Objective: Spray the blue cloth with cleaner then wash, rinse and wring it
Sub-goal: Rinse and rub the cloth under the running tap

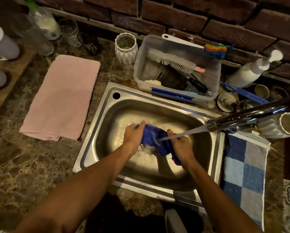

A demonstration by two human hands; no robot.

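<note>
Both hands hold the blue cloth (pixel 155 141) over the middle of the steel sink (pixel 97 132), above the drain. The cloth is bunched into a long roll; its long axis runs from the far-left, at the left hand (pixel 133 134), to the near-right, where the tail hangs down past the right hand (pixel 181 146). The fingers of each hand are closed around the cloth. A stream of water from the faucet (pixel 246 117) (it comes in from the right edge of the sink) falls on the cloth between the hands. Foamy water lies on the sink floor. The basin walls leave free room on all sides of the hands. A pink towel (pixel 62 98) lies left of the sink, a checked towel (pixel 245 174) along its right edge, a plastic tub (pixel 177 68) at its far edge.
</note>
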